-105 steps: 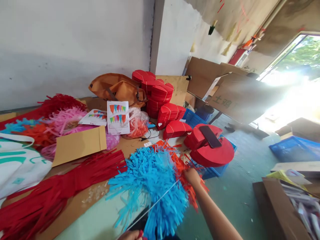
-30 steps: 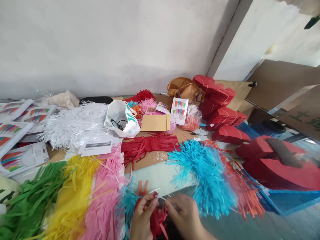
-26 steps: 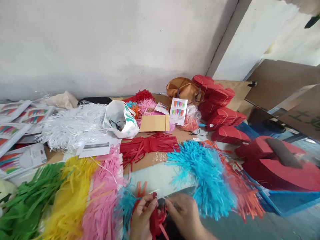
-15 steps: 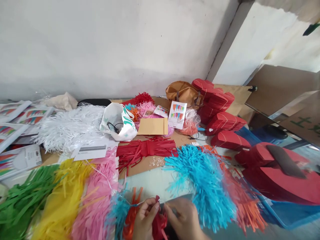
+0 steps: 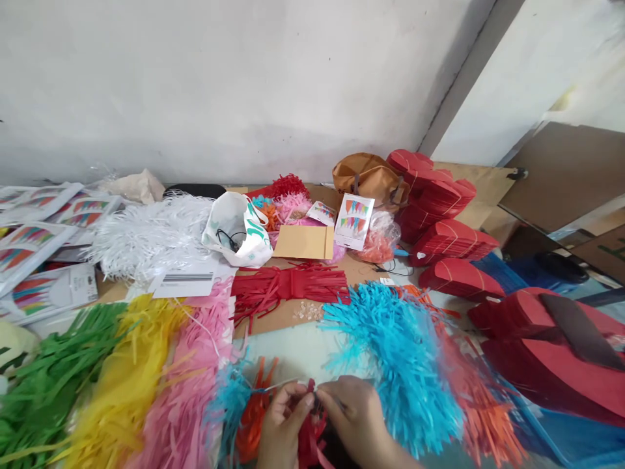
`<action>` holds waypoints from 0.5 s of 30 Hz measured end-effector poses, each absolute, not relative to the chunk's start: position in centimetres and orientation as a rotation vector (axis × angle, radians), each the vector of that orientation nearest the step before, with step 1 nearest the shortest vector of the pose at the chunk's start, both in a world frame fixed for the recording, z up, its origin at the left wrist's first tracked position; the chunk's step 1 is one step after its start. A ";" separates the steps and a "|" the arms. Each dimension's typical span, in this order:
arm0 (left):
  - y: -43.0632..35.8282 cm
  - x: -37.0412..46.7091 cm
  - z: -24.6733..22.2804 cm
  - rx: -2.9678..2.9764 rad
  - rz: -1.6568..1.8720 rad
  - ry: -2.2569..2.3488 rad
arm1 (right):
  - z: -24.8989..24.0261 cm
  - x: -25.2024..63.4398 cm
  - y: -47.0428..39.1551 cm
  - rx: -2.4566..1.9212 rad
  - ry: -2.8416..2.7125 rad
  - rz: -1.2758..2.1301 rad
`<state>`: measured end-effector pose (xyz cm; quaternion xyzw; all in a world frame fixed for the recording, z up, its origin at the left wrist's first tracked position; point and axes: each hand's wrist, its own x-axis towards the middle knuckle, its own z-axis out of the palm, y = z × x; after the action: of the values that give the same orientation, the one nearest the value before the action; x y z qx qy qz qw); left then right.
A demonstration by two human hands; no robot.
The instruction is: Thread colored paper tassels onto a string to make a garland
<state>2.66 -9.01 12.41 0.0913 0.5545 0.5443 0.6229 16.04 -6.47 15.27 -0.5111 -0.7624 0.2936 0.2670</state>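
1. From the head view, I see the left hand (image 5: 284,420) low at the table's near edge, thumb and forefinger pinching the top of a red tassel (image 5: 307,444).
2. The right hand (image 5: 360,417) meets it from the other side, thumb and forefinger pressed together right by the tassel's neck; what lies between them I can't make out.
3. A white string (image 5: 280,384) runs leftward from the left hand, with an orange tassel (image 5: 250,426) hanging just beside that hand and a small blue tassel (image 5: 231,398) next along.
4. Further left lie pink strips (image 5: 183,391), yellow strips (image 5: 122,384) and green strips (image 5: 58,368), side by side.
5. Right of the hands spread bright blue strips (image 5: 403,371); beyond the hands lies a flat red bundle (image 5: 289,284).
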 end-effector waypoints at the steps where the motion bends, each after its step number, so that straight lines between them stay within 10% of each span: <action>1: -9.1 2.7 12.5 0.254 1.270 1.286 | 15.2 16.1 -6.3 -1.371 -2.036 0.864; 15: -10.8 2.0 11.3 1.122 1.120 1.576 | 14.5 15.7 -7.1 -1.319 -1.721 1.417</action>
<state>2.02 -10.75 11.34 0.4512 0.6339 0.4505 0.4377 15.72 -7.12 14.48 -0.4900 -0.6393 0.5263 0.2722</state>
